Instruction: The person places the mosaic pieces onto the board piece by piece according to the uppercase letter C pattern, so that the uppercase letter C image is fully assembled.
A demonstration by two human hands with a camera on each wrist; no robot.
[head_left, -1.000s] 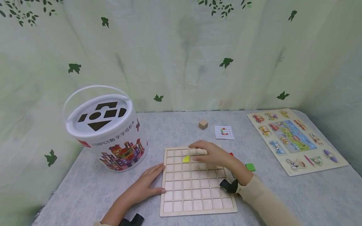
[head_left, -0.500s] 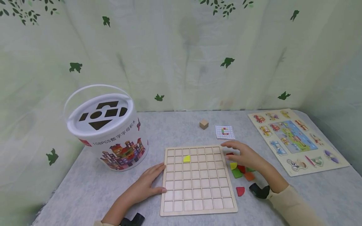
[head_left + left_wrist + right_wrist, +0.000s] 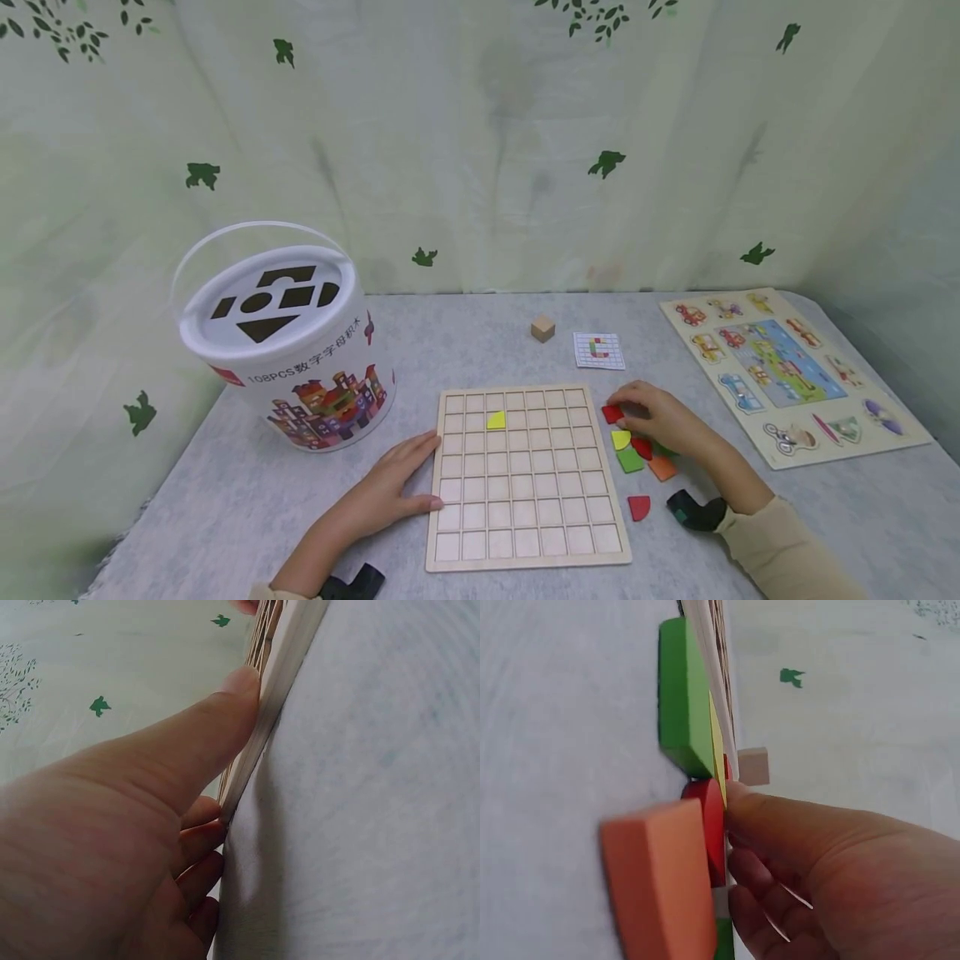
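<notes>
Your left hand lies flat on the grey table, fingers straight and relaxed, with thumb and fingertips pressed against the left edge of the wooden grid board. The left wrist view shows your thumb touching the board's rim.

The board sits in front of you at the table's middle. 1 yellow piece lies in a cell in its 2nd row, 3rd from the left.

Your right hand rests just beside the board's right edge, over a small cluster of coloured pieces. Its fingers are curled onto a red piece at the top of the cluster; whether they pinch it or only touch it cannot be told. Just below lie a yellow quarter-round, a green square, an orange piece and, a little apart, a red quarter-round.

Farther back are a small wooden cube and a pattern card. A white bucket stands to the left, a picture puzzle board to the right.
</notes>
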